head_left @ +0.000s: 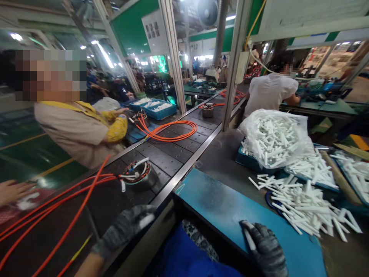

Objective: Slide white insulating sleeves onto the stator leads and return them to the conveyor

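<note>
In a grey glove, my left hand [125, 229] is over the near edge of the conveyor, smeared by motion. A short white tube [147, 221] shows at its closed fingers. My right hand [265, 248], gloved too, rests low over the blue work board [219, 204] with its fingers closed on another white tube [249, 239]. Beyond my left hand, a round motor stator [141, 175] sits on the conveyor. White tubes stick out of its top, and orange cables [98, 177] run from it to the left.
Loose white tubes [302, 204] are heaped right of the board, beside a filled plastic bag [276, 138] and blue trays. A metal rail [184, 169] edges the conveyor [164, 156]. Coiled orange cable [173, 130] lies farther along. Co-workers sit left and far right.
</note>
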`<state>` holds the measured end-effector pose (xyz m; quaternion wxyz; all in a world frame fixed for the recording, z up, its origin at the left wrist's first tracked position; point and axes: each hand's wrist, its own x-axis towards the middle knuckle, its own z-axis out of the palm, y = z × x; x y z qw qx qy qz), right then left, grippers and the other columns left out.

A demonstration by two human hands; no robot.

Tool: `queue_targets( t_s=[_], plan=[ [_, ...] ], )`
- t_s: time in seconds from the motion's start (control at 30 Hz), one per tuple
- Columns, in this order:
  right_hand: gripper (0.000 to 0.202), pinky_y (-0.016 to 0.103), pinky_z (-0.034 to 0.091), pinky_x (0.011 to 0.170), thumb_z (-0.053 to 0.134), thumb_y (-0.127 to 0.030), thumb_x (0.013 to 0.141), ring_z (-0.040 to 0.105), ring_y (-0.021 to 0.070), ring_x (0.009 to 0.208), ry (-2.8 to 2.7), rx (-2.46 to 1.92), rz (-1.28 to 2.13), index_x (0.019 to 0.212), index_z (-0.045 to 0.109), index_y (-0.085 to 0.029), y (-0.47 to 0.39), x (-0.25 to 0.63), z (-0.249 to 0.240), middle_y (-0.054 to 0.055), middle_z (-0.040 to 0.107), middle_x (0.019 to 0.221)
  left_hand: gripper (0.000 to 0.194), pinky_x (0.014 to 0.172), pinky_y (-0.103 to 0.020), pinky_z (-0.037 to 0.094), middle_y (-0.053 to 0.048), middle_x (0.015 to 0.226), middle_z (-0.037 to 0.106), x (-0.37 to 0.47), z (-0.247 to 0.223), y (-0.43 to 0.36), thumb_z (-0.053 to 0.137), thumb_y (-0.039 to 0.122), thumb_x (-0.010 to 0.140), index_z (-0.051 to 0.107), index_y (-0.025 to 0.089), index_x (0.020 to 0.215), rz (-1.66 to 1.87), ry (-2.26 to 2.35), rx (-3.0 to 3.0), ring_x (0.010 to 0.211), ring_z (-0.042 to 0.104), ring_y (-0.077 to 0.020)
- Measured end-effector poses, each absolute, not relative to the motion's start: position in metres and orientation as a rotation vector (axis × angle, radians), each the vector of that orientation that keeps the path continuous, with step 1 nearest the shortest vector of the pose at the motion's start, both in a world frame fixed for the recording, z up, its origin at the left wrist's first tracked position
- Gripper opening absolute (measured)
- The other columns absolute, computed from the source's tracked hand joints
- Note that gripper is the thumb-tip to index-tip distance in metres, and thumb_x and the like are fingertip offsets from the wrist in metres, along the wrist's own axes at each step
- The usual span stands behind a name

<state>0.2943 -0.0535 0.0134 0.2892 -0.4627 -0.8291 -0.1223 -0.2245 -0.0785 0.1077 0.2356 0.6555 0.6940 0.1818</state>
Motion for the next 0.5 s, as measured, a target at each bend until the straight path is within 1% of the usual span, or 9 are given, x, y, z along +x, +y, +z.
queue_targets(
  t_s=[0.1, 0.17, 0.27, 0.33, 0.4, 0.43, 0.5],
  plan=[
    [0.042, 0.041, 0.054, 0.087, 0.044, -0.011, 0.095, 0.068, 0.0259, 0.099, -2.266, -1.184, -0.448, 0.125, 0.071, -0.018, -0.051, 0.297, 0.016, 0.009, 0.074, 0.112, 0.040, 0.095, -0.032, 0.058, 0.001, 0.119, 0.075, -0.177, 0.113, -0.044, 0.058, 0.050, 0.094, 0.070, 0.037, 0.130, 0.481, 1.601, 1.895, 0.106, 0.072, -0.0233],
    [0.044, 0.041, 0.054, 0.085, 0.043, -0.011, 0.091, 0.069, 0.0265, 0.097, -2.297, -1.149, -0.506, 0.123, 0.073, -0.019, -0.050, 0.298, 0.018, 0.009, 0.075, 0.111, 0.042, 0.096, -0.030, 0.056, 0.000, 0.119, 0.075, -0.142, 0.120, -0.018, 0.057, 0.051, 0.096, 0.068, 0.035, 0.133, 0.447, 1.450, 1.992, 0.105, 0.072, -0.0215],
    [0.040, 0.038, 0.055, 0.082, 0.048, -0.014, 0.090, 0.070, 0.0253, 0.094, -2.275, -1.143, -0.504, 0.120, 0.074, -0.021, -0.046, 0.301, 0.015, 0.008, 0.075, 0.109, 0.039, 0.102, -0.030, 0.051, -0.001, 0.119, 0.075, -0.089, 0.127, 0.017, 0.055, 0.050, 0.098, 0.069, 0.034, 0.131, 0.373, 1.154, 2.147, 0.110, 0.070, -0.0210],
    [0.039, 0.034, 0.057, 0.078, 0.052, -0.017, 0.090, 0.071, 0.0234, 0.089, -2.265, -1.140, -0.447, 0.122, 0.074, -0.022, -0.043, 0.305, 0.010, 0.008, 0.075, 0.107, 0.037, 0.101, -0.029, 0.050, -0.002, 0.115, 0.076, -0.057, 0.125, 0.035, 0.057, 0.051, 0.096, 0.072, 0.033, 0.125, 0.334, 0.979, 2.178, 0.109, 0.070, -0.0215],
    [0.040, 0.030, 0.057, 0.072, 0.052, -0.020, 0.089, 0.071, 0.0213, 0.084, -2.275, -1.102, -0.388, 0.122, 0.074, -0.024, -0.041, 0.308, 0.003, 0.007, 0.076, 0.103, 0.036, 0.095, -0.029, 0.052, -0.003, 0.107, 0.077, -0.032, 0.119, 0.049, 0.065, 0.053, 0.091, 0.074, 0.030, 0.117, 0.315, 0.908, 2.076, 0.101, 0.072, -0.0216],
    [0.039, 0.028, 0.058, 0.070, 0.052, -0.021, 0.089, 0.072, 0.0203, 0.081, -2.287, -1.083, -0.360, 0.121, 0.075, -0.025, -0.041, 0.309, 0.000, 0.006, 0.076, 0.101, 0.038, 0.089, -0.028, 0.053, -0.003, 0.099, 0.077, -0.023, 0.114, 0.054, 0.069, 0.056, 0.087, 0.075, 0.028, 0.112, 0.322, 0.902, 1.930, 0.093, 0.072, -0.0201],
    [0.036, 0.027, 0.058, 0.067, 0.051, -0.022, 0.091, 0.072, 0.0195, 0.077, -2.245, -1.140, -0.312, 0.113, 0.078, -0.029, -0.045, 0.307, -0.005, 0.004, 0.077, 0.094, 0.050, 0.073, -0.026, 0.053, -0.002, 0.080, 0.072, -0.012, 0.104, 0.061, 0.072, 0.066, 0.080, 0.073, 0.023, 0.106, 0.341, 0.901, 1.612, 0.072, 0.068, -0.0160]
  ],
)
